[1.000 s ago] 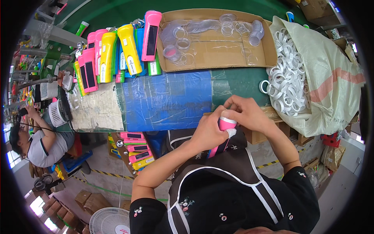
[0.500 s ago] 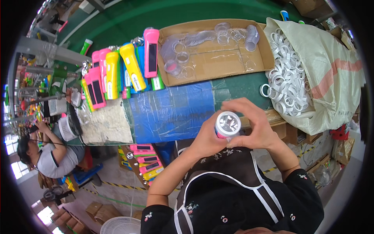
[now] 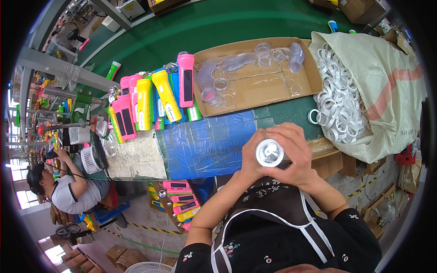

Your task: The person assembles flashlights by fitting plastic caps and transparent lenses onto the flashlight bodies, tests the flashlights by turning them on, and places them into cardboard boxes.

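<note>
A flashlight (image 3: 269,153) is held lens up in front of my apron, its silvery reflector showing inside a white ring. My left hand (image 3: 250,159) wraps the flashlight from the left, its fingers mostly hidden behind the body. From the right, my right hand (image 3: 295,154) curls round the white ring, fingers over the far side and thumb at the near side. Beyond my hands is a blue-covered patch (image 3: 209,145) of the bench. Loose white rings (image 3: 339,100) spill from a sack to the right of my hands.
An open cardboard tray (image 3: 255,98) holds clear discs and rings. Pink, yellow, blue and green flashlights (image 3: 144,102) are heaped left of it. The pale woven sack (image 3: 387,91) stands at the right. Below the bench sits a box of flashlights (image 3: 184,204); a co-worker (image 3: 70,186) sits far left.
My right hand has closed in around the white ring, where its fingers were spread wider before. The lens now faces up more squarely, and the whole view has shifted slightly.
</note>
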Motion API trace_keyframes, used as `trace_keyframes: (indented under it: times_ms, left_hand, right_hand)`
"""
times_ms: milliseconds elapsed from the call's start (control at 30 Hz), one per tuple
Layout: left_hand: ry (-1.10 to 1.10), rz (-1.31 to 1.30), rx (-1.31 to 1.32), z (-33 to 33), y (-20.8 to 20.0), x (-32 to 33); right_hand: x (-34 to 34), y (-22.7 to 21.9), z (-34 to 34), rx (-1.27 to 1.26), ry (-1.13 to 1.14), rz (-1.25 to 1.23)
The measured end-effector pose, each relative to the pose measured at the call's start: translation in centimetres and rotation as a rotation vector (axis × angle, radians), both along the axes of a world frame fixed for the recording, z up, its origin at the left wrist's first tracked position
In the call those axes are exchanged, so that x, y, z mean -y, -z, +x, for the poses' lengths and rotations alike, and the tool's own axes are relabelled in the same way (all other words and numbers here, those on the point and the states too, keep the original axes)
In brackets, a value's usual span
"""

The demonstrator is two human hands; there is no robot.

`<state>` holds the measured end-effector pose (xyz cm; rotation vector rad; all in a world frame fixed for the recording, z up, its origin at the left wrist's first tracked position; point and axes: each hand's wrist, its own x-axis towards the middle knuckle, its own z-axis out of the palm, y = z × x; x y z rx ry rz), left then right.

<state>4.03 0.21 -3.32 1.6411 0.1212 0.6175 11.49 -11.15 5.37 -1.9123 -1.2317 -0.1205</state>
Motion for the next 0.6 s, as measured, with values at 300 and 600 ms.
trace_keyframes:
  times_ms: [300, 600]
  left_hand:
    - [0.18, 0.043, -0.208, -0.2, -1.1, 0.2]
    - [0.025, 0.084, -0.096, 0.8, -0.9, 0.3]
  right_hand:
    - [-0.4, 0.1, 1.1, -0.682, -0.283, 0.02]
    - [-0.5, 0.9, 1.4, -0.733, -0.239, 0.026]
